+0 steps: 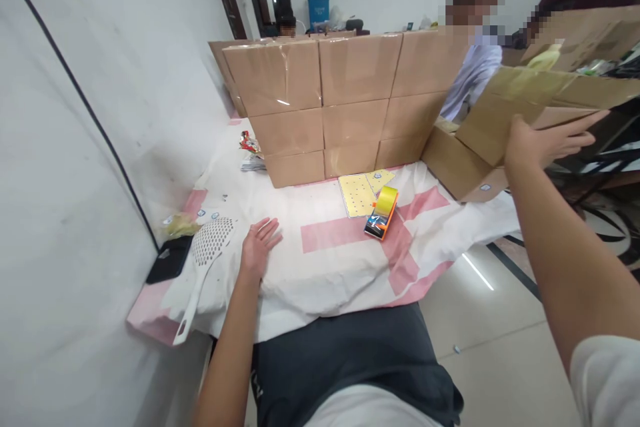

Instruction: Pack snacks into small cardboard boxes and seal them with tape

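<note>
My left hand (261,245) lies palm up on the white and pink tablecloth (330,280), its fingers spread and nothing in them. Just left of it is a white slotted skimmer (213,243), its handle reaching over the table edge. My right hand (545,141) is out at the right against an opened cardboard box (465,163), thumb by a raised flap and fingers stretched to the right. Whether it grips the flap is hard to see. Between my hands sits an orange and black tape dispenser (383,213) with yellow tape, touching yellow dotted sheets (357,195).
A wall of taped cardboard boxes (350,107) stands along the back of the table. At the left are a black tray-like object (170,260) and a crumpled plastic bag (179,225), close to the white wall. Another person (470,73) is behind the boxes at right.
</note>
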Motion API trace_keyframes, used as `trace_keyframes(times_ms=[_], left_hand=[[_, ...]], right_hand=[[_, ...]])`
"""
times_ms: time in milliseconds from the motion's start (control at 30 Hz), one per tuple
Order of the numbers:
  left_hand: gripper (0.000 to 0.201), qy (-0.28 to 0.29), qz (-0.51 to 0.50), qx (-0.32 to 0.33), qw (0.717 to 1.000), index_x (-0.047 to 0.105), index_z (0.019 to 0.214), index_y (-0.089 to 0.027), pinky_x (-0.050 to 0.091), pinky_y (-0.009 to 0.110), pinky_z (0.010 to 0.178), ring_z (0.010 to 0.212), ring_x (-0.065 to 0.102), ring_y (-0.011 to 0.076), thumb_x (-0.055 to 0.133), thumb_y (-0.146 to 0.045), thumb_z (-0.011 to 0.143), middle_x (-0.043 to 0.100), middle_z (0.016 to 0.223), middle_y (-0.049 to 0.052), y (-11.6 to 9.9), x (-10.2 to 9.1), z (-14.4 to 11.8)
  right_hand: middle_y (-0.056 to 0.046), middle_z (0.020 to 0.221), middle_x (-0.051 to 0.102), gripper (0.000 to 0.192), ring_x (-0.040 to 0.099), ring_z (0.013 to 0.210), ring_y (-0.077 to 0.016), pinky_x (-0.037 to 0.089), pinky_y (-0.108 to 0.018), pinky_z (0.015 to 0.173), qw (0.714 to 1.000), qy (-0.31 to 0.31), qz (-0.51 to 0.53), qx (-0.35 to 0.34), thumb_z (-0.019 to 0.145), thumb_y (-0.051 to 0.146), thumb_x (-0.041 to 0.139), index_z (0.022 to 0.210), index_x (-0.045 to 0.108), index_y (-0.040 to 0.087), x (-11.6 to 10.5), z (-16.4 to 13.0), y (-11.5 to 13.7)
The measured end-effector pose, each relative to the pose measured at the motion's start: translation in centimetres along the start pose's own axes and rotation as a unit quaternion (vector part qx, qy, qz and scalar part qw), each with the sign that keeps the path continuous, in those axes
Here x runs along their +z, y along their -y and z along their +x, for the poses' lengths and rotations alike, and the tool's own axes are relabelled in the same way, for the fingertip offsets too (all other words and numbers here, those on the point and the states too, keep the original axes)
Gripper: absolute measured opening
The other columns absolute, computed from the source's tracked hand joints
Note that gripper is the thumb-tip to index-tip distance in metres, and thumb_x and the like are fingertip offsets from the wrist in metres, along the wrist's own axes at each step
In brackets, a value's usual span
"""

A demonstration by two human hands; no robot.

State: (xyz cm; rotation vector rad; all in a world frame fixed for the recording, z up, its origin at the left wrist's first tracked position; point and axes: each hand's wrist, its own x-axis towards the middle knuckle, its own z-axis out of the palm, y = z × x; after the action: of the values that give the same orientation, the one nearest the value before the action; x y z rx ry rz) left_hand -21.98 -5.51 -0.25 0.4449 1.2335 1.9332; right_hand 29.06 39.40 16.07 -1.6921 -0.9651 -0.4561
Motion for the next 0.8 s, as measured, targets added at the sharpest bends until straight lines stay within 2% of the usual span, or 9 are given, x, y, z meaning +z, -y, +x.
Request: trace_keyframes(times_ms=[100, 233, 333, 433, 500, 567, 667, 733, 800], left_hand=[[0.049, 0.002, -0.006, -0.005, 1.000, 0.066, 0.114, -0.017, 0.053, 0.052, 0.103, 0.130, 0.060, 0.0318, 0.058, -0.058, 0.089, 0.067, 0.131, 0.019, 0.0, -0.1, 0.0], [0.051, -0.005, -0.016, 0.001, 1.000, 0.067, 0.112, -0.017, 0.052, 0.052, 0.103, 0.128, 0.061, 0.0323, 0.060, -0.059, 0.087, 0.070, 0.127, 0.018, 0.1, 0.0, -0.3], [0.049, -0.012, -0.025, 0.001, 1.000, 0.069, 0.109, -0.017, 0.052, 0.052, 0.103, 0.126, 0.063, 0.0321, 0.061, -0.060, 0.086, 0.072, 0.122, 0.017, -0.1, 0.0, -0.6], [0.049, -0.012, -0.026, -0.004, 1.000, 0.070, 0.106, -0.018, 0.051, 0.053, 0.104, 0.125, 0.064, 0.0320, 0.061, -0.061, 0.085, 0.074, 0.119, 0.016, -0.1, -0.1, -0.7], [0.045, -0.014, -0.022, -0.004, 1.000, 0.070, 0.101, -0.019, 0.051, 0.053, 0.103, 0.123, 0.065, 0.0320, 0.062, -0.060, 0.085, 0.075, 0.115, 0.015, -0.1, -0.2, -0.6], [0.035, -0.025, -0.010, 0.003, 1.000, 0.067, 0.090, -0.020, 0.052, 0.052, 0.101, 0.119, 0.067, 0.0320, 0.067, -0.055, 0.082, 0.076, 0.110, 0.013, 0.0, -0.2, -0.5], [0.030, -0.047, 0.015, 0.018, 0.999, 0.061, 0.077, -0.021, 0.054, 0.049, 0.096, 0.113, 0.069, 0.0315, 0.077, -0.046, 0.076, 0.077, 0.101, 0.009, 0.3, -0.2, -0.4], [0.033, -0.051, 0.032, 0.021, 0.998, 0.060, 0.074, -0.021, 0.055, 0.047, 0.092, 0.111, 0.069, 0.0316, 0.079, -0.047, 0.075, 0.077, 0.100, 0.010, 0.5, -0.1, -0.3], [0.036, -0.045, 0.056, 0.014, 0.997, 0.062, 0.072, -0.020, 0.056, 0.046, 0.089, 0.110, 0.069, 0.0322, 0.079, -0.052, 0.075, 0.076, 0.104, 0.012, 0.3, 0.0, 0.0]], right_hand=[[-0.028, 0.135, 0.024, 0.124, 0.039, 0.124, -0.0379, 0.020, -0.055, 0.111, 0.993, 0.009, 0.002, 0.115, 0.066, 0.039, 0.090, 0.157, 0.009, 0.014, -1.1, -0.6, 1.2], [-0.031, 0.144, 0.017, 0.125, 0.029, 0.135, -0.0388, 0.014, -0.056, 0.116, 0.997, 0.020, 0.034, 0.070, 0.064, 0.030, 0.088, 0.157, 0.005, 0.014, -2.1, -1.4, 1.0], [-0.032, 0.150, 0.012, 0.122, 0.021, 0.145, -0.0383, 0.015, -0.057, 0.117, 0.997, 0.058, 0.050, 0.020, 0.069, 0.030, 0.082, 0.157, -0.001, 0.016, -3.0, -2.3, 0.2], [-0.033, 0.154, 0.013, 0.119, 0.018, 0.150, -0.0358, 0.017, -0.051, 0.120, 0.993, 0.099, 0.057, -0.008, 0.068, 0.022, 0.077, 0.158, -0.001, 0.013, -4.4, -3.8, -0.3], [-0.033, 0.154, 0.018, 0.117, 0.020, 0.149, -0.0365, 0.017, -0.046, 0.122, 0.990, 0.120, 0.066, -0.033, 0.061, 0.016, 0.078, 0.157, 0.011, 0.006, -5.7, -5.7, -0.5], [-0.031, 0.149, 0.031, 0.102, 0.028, 0.145, -0.0376, 0.021, -0.045, 0.122, 0.979, 0.156, 0.094, -0.087, 0.059, 0.018, 0.078, 0.150, 0.033, 0.004, -7.1, -8.6, -0.5], [-0.024, 0.132, 0.055, 0.063, 0.050, 0.128, -0.0361, 0.037, -0.052, 0.112, 0.924, 0.287, 0.188, -0.171, 0.072, 0.036, 0.070, 0.130, 0.056, 0.014, -9.1, -14.8, -0.6], [-0.018, 0.120, 0.063, 0.054, 0.062, 0.109, -0.0335, 0.049, -0.056, 0.098, 0.862, 0.413, 0.257, -0.142, 0.077, 0.047, 0.066, 0.122, 0.058, 0.019, -10.4, -19.4, -0.5], [-0.014, 0.117, 0.066, 0.056, 0.066, 0.104, -0.0306, 0.053, -0.054, 0.094, 0.783, 0.531, 0.313, -0.085, 0.081, 0.056, 0.063, 0.125, 0.056, 0.023, -11.6, -23.5, -0.1]])
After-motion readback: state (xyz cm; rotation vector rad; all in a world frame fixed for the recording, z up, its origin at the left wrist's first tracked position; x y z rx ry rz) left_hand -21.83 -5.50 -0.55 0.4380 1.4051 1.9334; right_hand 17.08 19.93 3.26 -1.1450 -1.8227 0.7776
